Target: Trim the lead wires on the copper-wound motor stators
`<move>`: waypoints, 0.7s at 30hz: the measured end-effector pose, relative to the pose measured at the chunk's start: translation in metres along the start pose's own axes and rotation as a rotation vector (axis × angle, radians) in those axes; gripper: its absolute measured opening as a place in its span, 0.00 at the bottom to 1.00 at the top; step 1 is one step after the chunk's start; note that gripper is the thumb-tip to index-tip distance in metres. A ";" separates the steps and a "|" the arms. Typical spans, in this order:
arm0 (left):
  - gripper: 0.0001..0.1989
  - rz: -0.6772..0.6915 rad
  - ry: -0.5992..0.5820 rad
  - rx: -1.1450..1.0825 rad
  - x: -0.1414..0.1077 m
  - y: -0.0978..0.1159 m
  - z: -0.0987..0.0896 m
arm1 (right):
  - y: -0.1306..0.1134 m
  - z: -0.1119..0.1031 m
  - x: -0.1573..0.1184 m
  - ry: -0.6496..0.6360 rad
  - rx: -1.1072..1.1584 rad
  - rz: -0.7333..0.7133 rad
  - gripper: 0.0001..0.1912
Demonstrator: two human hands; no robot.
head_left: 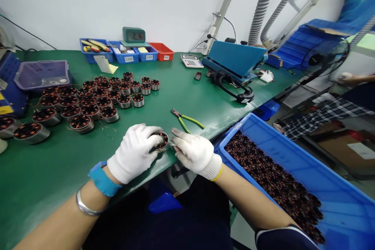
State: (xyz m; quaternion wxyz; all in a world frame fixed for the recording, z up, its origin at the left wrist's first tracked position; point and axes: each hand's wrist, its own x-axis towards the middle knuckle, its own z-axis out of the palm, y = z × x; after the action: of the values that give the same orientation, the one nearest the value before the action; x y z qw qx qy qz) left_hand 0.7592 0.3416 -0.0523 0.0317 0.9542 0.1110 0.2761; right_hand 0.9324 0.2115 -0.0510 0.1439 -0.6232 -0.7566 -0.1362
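Far L of fingers: cluster of wire-wound rings [100,93] on green worktop [154,115]. L hand [136,152], gloved: fingers curled abt. one held ring [164,138], nr. worktop's front edge. Just beyond fingers, bit R: pliers [191,121] w/ yel.-green handles. R hand [195,152], gloved: fingers part-bent, just R of held ring; can't tell if pinching anything. Farther R of fingers: blue crate [293,152] w/ dark wound parts [263,172].
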 end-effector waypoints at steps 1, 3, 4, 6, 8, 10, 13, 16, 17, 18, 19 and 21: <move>0.08 0.024 0.031 0.019 0.000 0.000 -0.001 | 0.000 -0.001 -0.003 0.033 -0.010 -0.020 0.17; 0.07 0.065 0.072 0.057 0.000 0.001 -0.003 | 0.000 -0.004 -0.006 0.087 -0.028 -0.052 0.17; 0.07 0.082 0.082 0.073 0.001 0.002 -0.004 | 0.000 -0.005 -0.007 0.107 -0.032 -0.071 0.17; 0.06 0.110 0.086 0.093 0.001 0.002 -0.005 | 0.001 -0.007 -0.006 0.132 -0.027 -0.119 0.17; 0.05 0.135 0.083 0.101 0.002 0.003 -0.006 | 0.001 -0.009 -0.005 0.142 -0.015 -0.170 0.17; 0.05 0.151 0.088 0.105 0.002 0.003 -0.006 | 0.001 -0.009 -0.002 0.145 -0.010 -0.200 0.17; 0.04 0.153 0.103 0.114 0.003 0.004 -0.006 | 0.001 -0.007 0.000 0.139 -0.007 -0.187 0.15; 0.05 0.137 0.088 0.106 0.003 0.005 -0.006 | 0.000 -0.004 -0.001 0.135 0.008 -0.127 0.15; 0.05 0.127 0.077 0.097 0.003 0.006 -0.006 | 0.000 -0.003 -0.003 0.140 0.018 -0.108 0.15; 0.05 0.115 0.066 0.088 0.003 0.007 -0.006 | 0.000 -0.003 -0.004 0.147 0.032 -0.089 0.15; 0.06 0.103 0.053 0.083 0.003 0.007 -0.006 | 0.000 -0.002 -0.006 0.151 0.049 -0.077 0.16; 0.06 0.080 0.016 0.091 0.002 0.009 -0.004 | 0.001 0.000 -0.008 0.145 0.085 -0.075 0.16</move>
State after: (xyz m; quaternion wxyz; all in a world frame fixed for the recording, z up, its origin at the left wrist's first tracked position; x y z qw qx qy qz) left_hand 0.7597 0.3335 -0.0467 -0.0234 0.9561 0.0857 0.2793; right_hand 0.9346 0.2042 -0.0541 0.2193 -0.5765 -0.7720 -0.1539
